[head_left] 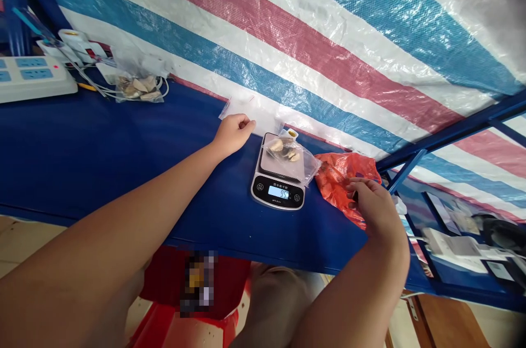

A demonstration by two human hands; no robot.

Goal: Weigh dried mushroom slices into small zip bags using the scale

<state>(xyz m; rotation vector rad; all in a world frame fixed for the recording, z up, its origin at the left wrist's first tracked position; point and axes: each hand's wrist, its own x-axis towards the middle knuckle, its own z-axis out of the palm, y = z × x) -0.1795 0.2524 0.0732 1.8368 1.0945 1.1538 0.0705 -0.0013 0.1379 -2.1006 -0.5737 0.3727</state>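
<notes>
Blue table point(123, 145) against a striped tarp point(287, 46). The left hand point(232, 134) curls narrowly on a flat clear bag point(252, 112) lying lengthwise along the back edge; the right hand point(370, 205) spreads over a red plastic bag point(337, 178).

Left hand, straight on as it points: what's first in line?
The left hand meets the clear plastic bag first, its fingertips seemingly already on it; beyond lies the striped tarp, depth unclear.

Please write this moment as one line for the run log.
left hand: on clear bag | right hand: on orange bag | scale: shows 95
</notes>
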